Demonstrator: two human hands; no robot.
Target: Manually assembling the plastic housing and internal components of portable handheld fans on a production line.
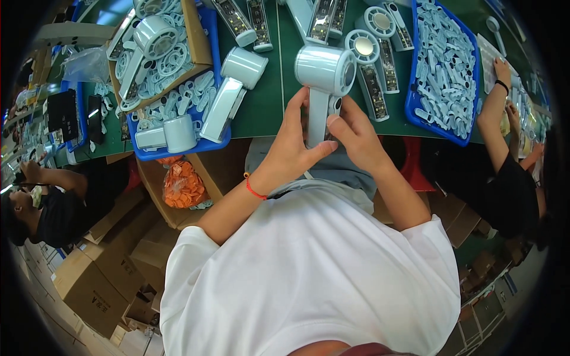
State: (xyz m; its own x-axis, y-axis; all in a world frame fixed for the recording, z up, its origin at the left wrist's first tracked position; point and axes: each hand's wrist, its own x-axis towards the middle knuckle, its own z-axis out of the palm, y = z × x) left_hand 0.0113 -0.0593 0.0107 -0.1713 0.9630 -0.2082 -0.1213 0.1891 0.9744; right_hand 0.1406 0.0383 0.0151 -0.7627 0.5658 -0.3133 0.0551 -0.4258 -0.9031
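Observation:
A pale blue handheld fan stands upright between my hands at the table's near edge, its round head up and its grille turned to the right. My left hand is closed round the left side of the handle. From the other side my right hand grips the handle, its thumb pressed on the front near a small dark spot. More fan bodies lie around: one with a closed handle to the left, and others with handles showing circuit boards just to the right.
Blue trays of small pale blue parts stand left and right. A cardboard box of fan parts rests in the left tray. Below the green table sits a bag of orange pieces. Co-workers sit on both sides.

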